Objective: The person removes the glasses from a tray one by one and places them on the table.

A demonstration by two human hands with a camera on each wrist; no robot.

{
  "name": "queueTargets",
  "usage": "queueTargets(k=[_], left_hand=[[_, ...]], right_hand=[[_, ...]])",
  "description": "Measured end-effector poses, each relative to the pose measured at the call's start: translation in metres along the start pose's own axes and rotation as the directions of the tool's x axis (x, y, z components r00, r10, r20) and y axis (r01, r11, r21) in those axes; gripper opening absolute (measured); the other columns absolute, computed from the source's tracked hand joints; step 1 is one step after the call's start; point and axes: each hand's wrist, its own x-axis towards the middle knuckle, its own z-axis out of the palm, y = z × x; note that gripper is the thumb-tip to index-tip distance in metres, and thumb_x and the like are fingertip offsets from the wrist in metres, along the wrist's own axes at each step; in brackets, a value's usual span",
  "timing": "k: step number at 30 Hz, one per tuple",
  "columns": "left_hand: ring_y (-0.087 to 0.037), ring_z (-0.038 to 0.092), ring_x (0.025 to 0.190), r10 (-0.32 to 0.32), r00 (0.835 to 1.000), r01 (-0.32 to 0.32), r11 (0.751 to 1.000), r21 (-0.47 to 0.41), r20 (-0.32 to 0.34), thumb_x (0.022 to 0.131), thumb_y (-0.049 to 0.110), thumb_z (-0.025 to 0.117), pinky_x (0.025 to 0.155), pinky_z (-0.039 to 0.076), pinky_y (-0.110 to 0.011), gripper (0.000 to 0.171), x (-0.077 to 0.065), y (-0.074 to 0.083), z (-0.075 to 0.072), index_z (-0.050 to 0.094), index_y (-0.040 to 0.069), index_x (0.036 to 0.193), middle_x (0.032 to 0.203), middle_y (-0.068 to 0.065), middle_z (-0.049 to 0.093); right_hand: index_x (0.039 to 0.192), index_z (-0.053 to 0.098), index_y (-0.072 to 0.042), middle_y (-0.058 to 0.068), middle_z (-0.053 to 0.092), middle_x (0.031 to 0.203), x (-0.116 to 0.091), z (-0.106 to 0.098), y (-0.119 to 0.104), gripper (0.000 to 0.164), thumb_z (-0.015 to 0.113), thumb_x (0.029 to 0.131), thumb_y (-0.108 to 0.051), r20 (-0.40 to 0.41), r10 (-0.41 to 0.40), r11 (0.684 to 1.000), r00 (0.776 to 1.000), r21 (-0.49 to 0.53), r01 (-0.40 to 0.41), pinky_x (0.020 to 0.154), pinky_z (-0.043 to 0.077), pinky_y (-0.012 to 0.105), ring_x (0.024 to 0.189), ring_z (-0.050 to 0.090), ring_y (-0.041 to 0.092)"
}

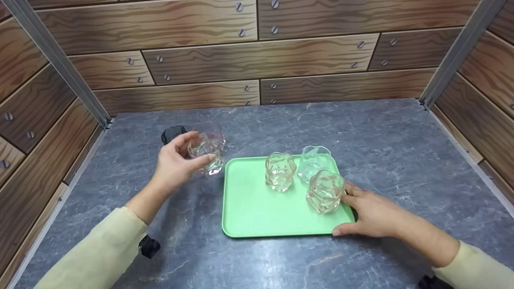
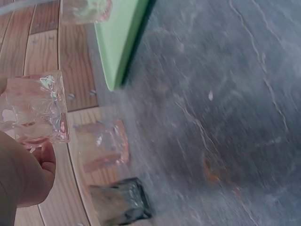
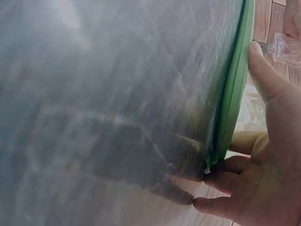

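Observation:
My left hand [image 1: 174, 160] holds a clear faceted glass [image 1: 209, 158] above the table, left of the tray, between thumb and fingers. Just behind it another clear pinkish glass [image 2: 102, 143] stands on the table, beside a dark glass [image 2: 120, 202]. On the green tray [image 1: 257, 212] are three glasses: a faintly amber one [image 1: 280, 172] near the middle, a clear one [image 1: 313, 164] at the back right, and a wavy one [image 1: 325, 192] nearer the front right. My right hand [image 1: 377, 212] rests spread at the tray's front right corner, thumb and fingers touching its rim beside the wavy glass.
The grey marbled table [image 1: 281, 265] is enclosed by wood-patterned panels [image 1: 257, 60] at the back and both sides. Metal posts [image 1: 60, 68] rise at the back corners. A black wrist device [image 1: 149, 245] hangs below the left sleeve.

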Motion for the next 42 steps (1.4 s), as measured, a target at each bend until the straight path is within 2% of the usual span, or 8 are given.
queueTargets(k=[9,18,20,28,36,42], left_hand=[[-0.019,0.060,0.088,-0.019,0.999,0.020,0.999,0.040,-0.041,0.083,0.024,0.094,0.072,0.052,-0.022,0.079,0.007,-0.015,-0.010,0.056,0.005,0.151,0.138,-0.009,0.069],[-0.031,0.062,0.125,-0.051,0.997,0.053,0.998,0.025,-0.064,0.084,0.021,0.094,0.088,0.051,-0.018,0.081,0.009,-0.031,-0.009,0.054,0.000,0.151,0.143,-0.014,0.066],[-0.029,0.062,0.129,-0.053,0.996,0.055,0.998,0.018,-0.068,0.084,0.020,0.094,0.090,0.050,-0.017,0.080,0.009,-0.034,-0.007,0.054,-0.001,0.150,0.143,-0.014,0.066],[-0.027,0.062,0.128,-0.081,0.995,0.081,0.997,0.007,-0.063,0.083,0.021,0.095,0.089,0.051,-0.017,0.081,0.007,-0.043,0.000,0.055,0.001,0.150,0.144,-0.015,0.066],[-0.036,0.064,0.125,-0.094,0.994,0.093,0.995,-0.028,-0.047,0.082,0.018,0.095,0.087,0.055,-0.018,0.085,0.006,-0.052,0.005,0.051,-0.003,0.152,0.144,-0.019,0.065],[-0.037,0.064,0.125,-0.087,0.995,0.085,0.996,-0.040,-0.053,0.082,0.015,0.094,0.086,0.055,-0.018,0.083,0.007,-0.055,0.009,0.051,-0.003,0.151,0.143,-0.019,0.065]], right_hand=[[0.150,0.053,0.008,0.035,0.032,0.164,0.000,0.000,0.000,0.119,0.065,0.079,-0.088,0.007,0.008,1.000,1.000,-0.004,-0.008,0.110,0.041,0.071,0.140,0.043,0.060],[0.150,0.053,0.008,0.035,0.033,0.163,0.001,0.001,0.000,0.120,0.065,0.079,-0.088,0.005,0.007,1.000,1.000,-0.016,-0.007,0.109,0.042,0.071,0.139,0.045,0.060],[0.150,0.053,0.007,0.035,0.033,0.163,0.001,0.001,0.000,0.120,0.065,0.079,-0.088,0.006,0.008,1.000,1.000,-0.016,-0.007,0.109,0.042,0.071,0.139,0.044,0.060],[0.150,0.053,0.008,0.036,0.031,0.163,0.000,0.001,0.000,0.120,0.067,0.079,-0.087,0.013,0.012,1.000,1.000,-0.004,-0.012,0.111,0.039,0.071,0.140,0.042,0.060],[0.149,0.053,0.009,0.036,0.030,0.164,0.001,0.001,0.000,0.119,0.066,0.080,-0.087,0.014,0.009,1.000,1.000,-0.010,-0.009,0.112,0.040,0.070,0.141,0.042,0.060],[0.150,0.053,0.008,0.036,0.030,0.164,0.000,0.000,0.000,0.120,0.066,0.079,-0.088,0.021,0.018,1.000,1.000,-0.007,-0.018,0.111,0.039,0.071,0.140,0.042,0.061]])
